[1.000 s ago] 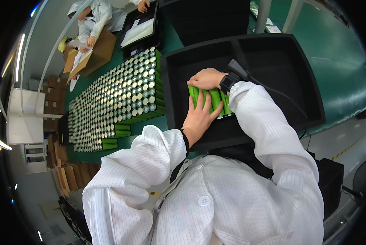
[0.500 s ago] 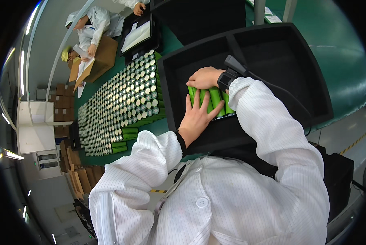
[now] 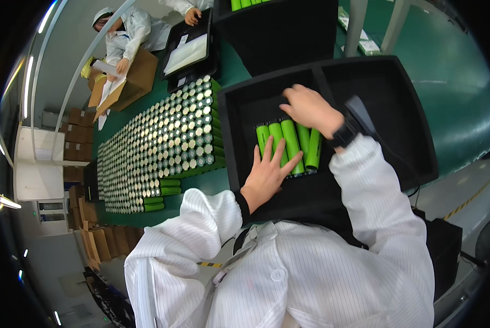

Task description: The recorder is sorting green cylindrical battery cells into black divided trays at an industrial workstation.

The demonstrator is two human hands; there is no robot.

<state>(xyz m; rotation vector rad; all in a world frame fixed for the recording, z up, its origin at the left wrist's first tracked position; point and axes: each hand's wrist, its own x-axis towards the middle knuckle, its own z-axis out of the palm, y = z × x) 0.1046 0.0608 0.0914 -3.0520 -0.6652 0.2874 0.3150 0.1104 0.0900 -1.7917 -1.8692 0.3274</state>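
Several green cylindrical battery cells [image 3: 290, 139] lie side by side in the left compartment of a black foam tray [image 3: 234, 131]. One cell [image 3: 313, 150] at their right end sits askew. My left hand [image 3: 267, 174] rests on the near part of the cells, open, its fingers spread. Over their far ends is my right hand [image 3: 312, 112], open, with thumb and fingers apart and nothing visible between them. It wears a black wrist strap with a cable. The undersides of its fingers are partly hidden.
Left of the tray, a large block of upright green cells [image 3: 163, 145] covers part of the green table [image 3: 447, 109]. A black bin [image 3: 280, 38] stands beyond the tray. Farther left, a co-worker [image 3: 132, 33] handles an open cardboard box [image 3: 130, 82] near a black crate [image 3: 193, 52].
My right hand has lifted off the cells and moved right, uncovering their far ends. The rightmost cell now shows askew. My left hand stays on the cells. The whole view has shifted slightly.
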